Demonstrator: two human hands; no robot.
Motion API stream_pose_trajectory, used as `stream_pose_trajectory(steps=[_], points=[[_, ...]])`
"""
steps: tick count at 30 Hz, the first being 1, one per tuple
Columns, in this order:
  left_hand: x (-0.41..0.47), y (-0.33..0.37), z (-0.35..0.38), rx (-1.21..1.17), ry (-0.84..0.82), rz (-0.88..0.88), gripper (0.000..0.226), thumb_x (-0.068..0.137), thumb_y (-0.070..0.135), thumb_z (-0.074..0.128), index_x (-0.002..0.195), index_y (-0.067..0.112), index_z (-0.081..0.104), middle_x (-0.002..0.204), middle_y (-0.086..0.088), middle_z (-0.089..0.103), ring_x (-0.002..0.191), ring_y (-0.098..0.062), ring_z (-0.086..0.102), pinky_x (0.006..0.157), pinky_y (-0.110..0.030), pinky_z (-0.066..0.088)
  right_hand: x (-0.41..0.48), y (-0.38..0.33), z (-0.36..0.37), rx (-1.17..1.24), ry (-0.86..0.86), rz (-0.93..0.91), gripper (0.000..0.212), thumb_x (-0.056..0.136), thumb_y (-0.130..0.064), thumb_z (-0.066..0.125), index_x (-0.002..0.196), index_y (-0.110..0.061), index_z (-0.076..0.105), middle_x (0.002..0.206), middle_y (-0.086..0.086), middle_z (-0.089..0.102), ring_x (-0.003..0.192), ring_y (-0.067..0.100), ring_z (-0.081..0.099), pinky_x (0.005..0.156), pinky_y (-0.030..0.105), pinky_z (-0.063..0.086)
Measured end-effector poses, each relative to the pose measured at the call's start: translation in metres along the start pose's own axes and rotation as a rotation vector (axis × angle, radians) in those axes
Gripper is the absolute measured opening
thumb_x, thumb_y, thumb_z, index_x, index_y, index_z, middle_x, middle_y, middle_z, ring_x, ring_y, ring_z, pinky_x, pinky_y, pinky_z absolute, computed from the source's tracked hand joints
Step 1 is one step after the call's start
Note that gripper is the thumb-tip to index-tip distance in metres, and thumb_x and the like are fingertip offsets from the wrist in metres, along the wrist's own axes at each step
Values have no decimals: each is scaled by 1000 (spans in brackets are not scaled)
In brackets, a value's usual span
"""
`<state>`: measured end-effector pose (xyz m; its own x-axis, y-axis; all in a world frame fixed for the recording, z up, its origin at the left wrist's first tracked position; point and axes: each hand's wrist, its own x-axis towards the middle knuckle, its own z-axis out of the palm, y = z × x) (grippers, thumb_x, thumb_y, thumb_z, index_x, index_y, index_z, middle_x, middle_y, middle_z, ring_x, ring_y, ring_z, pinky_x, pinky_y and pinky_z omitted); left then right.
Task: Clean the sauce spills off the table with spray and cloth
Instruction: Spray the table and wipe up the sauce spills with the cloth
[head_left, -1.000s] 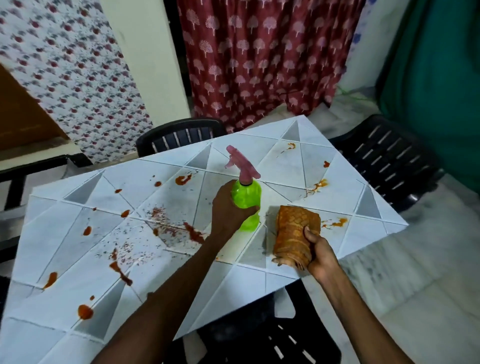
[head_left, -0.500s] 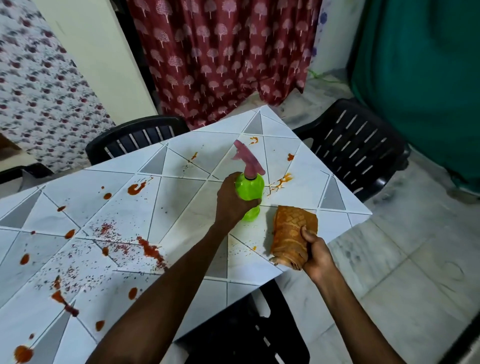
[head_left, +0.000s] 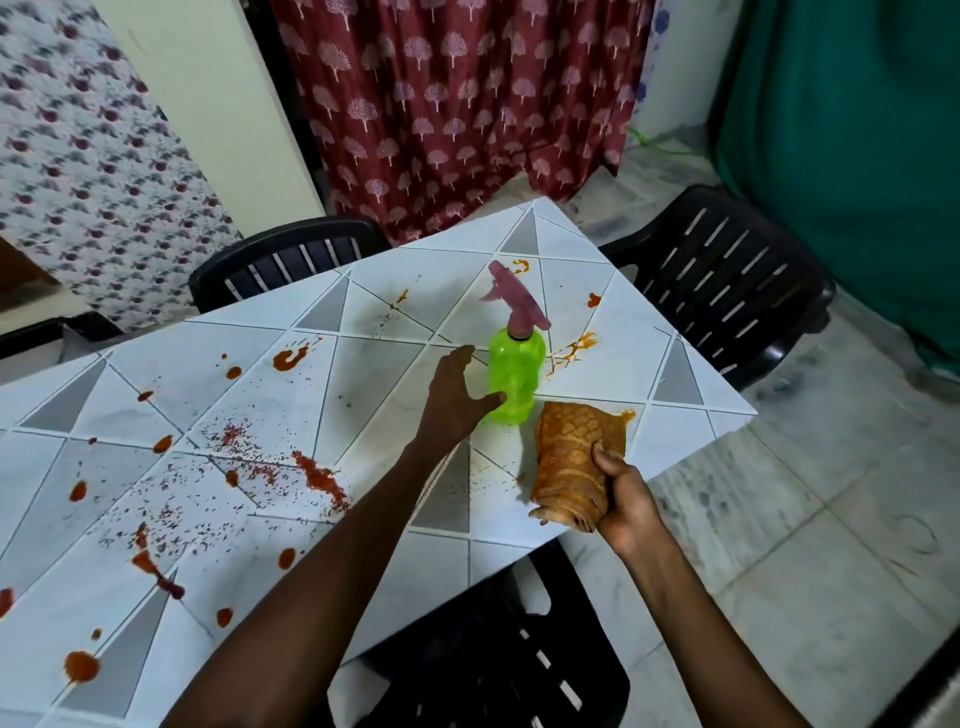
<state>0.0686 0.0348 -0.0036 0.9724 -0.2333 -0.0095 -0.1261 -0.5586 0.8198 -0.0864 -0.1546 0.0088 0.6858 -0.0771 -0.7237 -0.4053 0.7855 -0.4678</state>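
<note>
— Sauce spills (head_left: 317, 475) all over that table (head_left: 363, 374), where's the worst of it?
— A thick red smear with a scatter of specks at about eight o'clock from the spray bottle (head_left: 517, 379), more blots out toward the left edge, and thin orange streaks close by at two o'clock from it
— And the bottle itself?
— Upright on the tabletop, green with a pink trigger. The left hand (head_left: 452, 405) sits just beside it at nine o'clock, fingers spread and holding nothing; whether the thumb touches the bottle I can't tell
— The cloth (head_left: 571, 457)?
— Orange, bunched, at five o'clock from the bottle near the table's edge. The right hand (head_left: 628, 501) clutches its lower end, fingers curled round it, thumb on top
— Anything beyond?
— A black chair (head_left: 727, 291) further out at two o'clock
</note>
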Motion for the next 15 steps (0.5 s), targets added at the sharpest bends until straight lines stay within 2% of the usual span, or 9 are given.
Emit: stream_pose_trajectory(steps=[3,6,9,11,13,15], points=[[-29,-38,-30,77,23,-17,52,81,23,80,126,6,60,123,-12,61,115,-25,58,100,-30,42,2,23,16,-72,24,20,34,99,-24,55,118,3,61,96,24,74,75,39,74,57,59,59],[-70,-81,-71,123,21,-94,41,87,22,74,123,10,62,124,-9,62,115,-23,58,99,-28,42,11,57,36,-249,118,-83,22,98,-15,59,112,2,64,95,22,72,73,34,72,60,49,61],[-106,-132,-120,156,22,-170,43,87,21,73,126,11,59,125,-9,60,111,-23,59,98,-35,48,26,99,63,-607,232,-259,23,101,-14,57,120,-3,65,112,18,70,95,33,68,83,43,57],[-122,-164,-148,246,22,-162,49,84,22,75,128,8,58,125,-13,60,114,-28,56,99,-37,45,36,123,81,-870,321,-343,27,101,-19,55,125,-11,64,122,16,68,108,34,64,92,41,52],[-134,-197,-179,366,7,-144,58,82,30,76,131,6,55,131,-16,56,122,-35,51,100,-39,42,45,152,104,-1008,383,-382,27,100,-21,56,124,-14,64,123,17,68,114,37,62,94,41,49],[-141,-228,-205,450,-3,-107,67,81,43,70,136,9,51,138,-16,51,125,-35,50,99,-44,47,52,182,129,-1036,397,-401,20,98,-20,56,116,-16,65,113,16,69,108,37,64,83,37,47]])
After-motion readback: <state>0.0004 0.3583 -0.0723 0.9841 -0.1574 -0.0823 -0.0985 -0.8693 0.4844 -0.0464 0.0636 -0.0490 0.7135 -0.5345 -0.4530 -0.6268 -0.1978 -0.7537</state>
